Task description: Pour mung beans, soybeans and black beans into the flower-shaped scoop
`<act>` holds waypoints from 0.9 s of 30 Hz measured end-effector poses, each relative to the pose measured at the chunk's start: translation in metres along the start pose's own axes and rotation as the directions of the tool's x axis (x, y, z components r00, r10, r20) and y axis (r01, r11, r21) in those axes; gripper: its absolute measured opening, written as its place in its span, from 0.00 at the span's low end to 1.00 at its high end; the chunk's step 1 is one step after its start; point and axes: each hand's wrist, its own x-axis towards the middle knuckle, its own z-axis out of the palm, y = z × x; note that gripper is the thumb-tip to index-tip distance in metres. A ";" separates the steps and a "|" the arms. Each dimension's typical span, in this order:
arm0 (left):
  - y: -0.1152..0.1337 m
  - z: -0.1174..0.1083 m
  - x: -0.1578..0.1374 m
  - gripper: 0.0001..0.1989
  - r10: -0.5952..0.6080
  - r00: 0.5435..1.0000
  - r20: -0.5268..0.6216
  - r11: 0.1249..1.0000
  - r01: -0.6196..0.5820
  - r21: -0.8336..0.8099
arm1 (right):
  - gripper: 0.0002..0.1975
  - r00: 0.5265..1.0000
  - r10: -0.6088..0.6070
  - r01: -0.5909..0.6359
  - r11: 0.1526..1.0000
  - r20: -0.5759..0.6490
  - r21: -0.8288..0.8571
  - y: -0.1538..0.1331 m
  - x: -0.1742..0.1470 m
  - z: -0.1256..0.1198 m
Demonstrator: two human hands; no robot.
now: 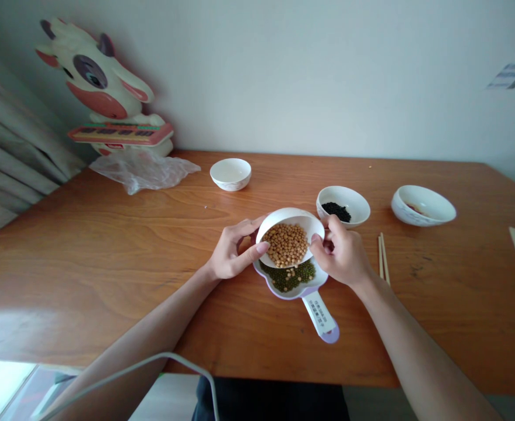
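Both my hands hold a white bowl (pixel 264 229) tilted toward me. My left hand (pixel 235 250) grips its left side, thumb on the rim, and my right hand (pixel 343 251) pinches the right rim. Inside lie many soybeans (pixel 286 244). Right under the bowl sits a purple-edged, flower-shaped dish (pixel 271 290) with green mung beans (pixel 290 279) and a few soybeans among them. Its white handle (pixel 319 313) bears a printed label and points toward me. Just behind my right hand stands a bowl (pixel 358 207) holding black beans (pixel 337 211).
A white bowl (pixel 231 174) stands at the back, beside a clear plastic bag (pixel 146 169) and a cow-shaped toy keyboard (pixel 121 133). To the right are another bowl (pixel 424 206) with a little reddish content and wooden chopsticks (pixel 384 260). A cable (pixel 170 355) crosses the lower left.
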 end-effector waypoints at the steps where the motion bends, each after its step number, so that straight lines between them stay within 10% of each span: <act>1: 0.000 0.000 0.000 0.32 -0.001 1.000 0.000 1.000 0.001 0.000 | 0.09 1.000 0.000 0.000 1.000 0.001 0.002 0.000 0.000 0.000; 27: 0.002 -0.003 0.002 0.32 -0.021 1.000 -0.020 0.999 0.020 -0.032 | 0.05 1.000 -0.019 0.019 1.000 0.008 -0.011 -0.001 -0.001 0.003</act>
